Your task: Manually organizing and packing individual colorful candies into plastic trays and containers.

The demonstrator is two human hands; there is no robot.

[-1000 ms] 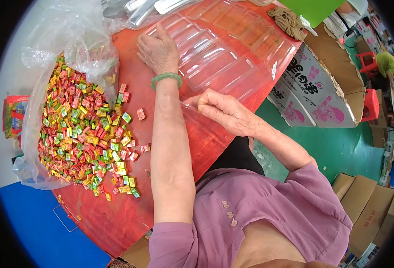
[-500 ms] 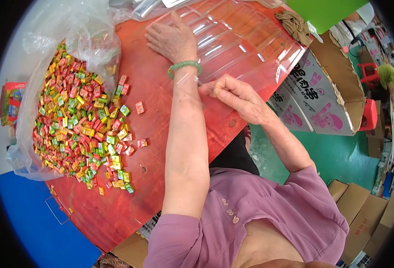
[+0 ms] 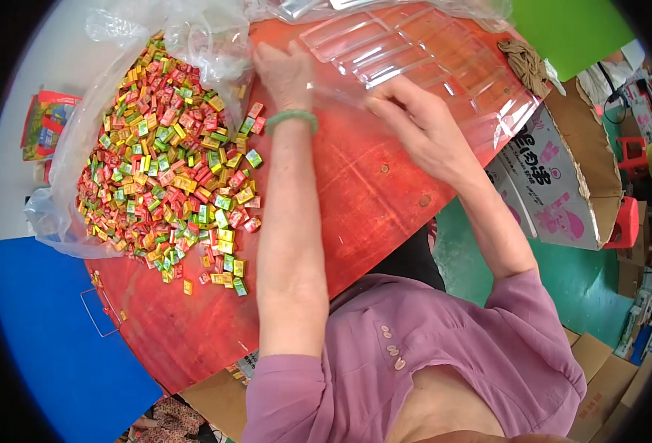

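Note:
A clear plastic compartment tray (image 3: 385, 63) lies at the far right of the red tabletop. The thumb and fingers of my right hand (image 3: 422, 122) are closed in a pinch at its near left edge. My left hand (image 3: 285, 77), with a green bead bracelet (image 3: 291, 117) on the wrist, is over the table left of the tray, beside the clear plastic bag (image 3: 208, 44). Its fingers look apart and hold nothing I can see, though they are slightly blurred. Left of that forearm, a heap of small red, yellow and green wrapped pieces (image 3: 171, 162) spills from the bag.
A brown cloth (image 3: 524, 63) lies at the table's (image 3: 363, 214) far right corner. Beyond the right edge stands an open printed carton (image 3: 555, 170), with a red stool (image 3: 625, 223) behind it. More clear plastic (image 3: 304, 9) lies along the back.
My left hand has moved off the tray, leftward toward the bag. My right hand has moved farther out along the tray's edge. The view has shifted, so the heap appears farther right.

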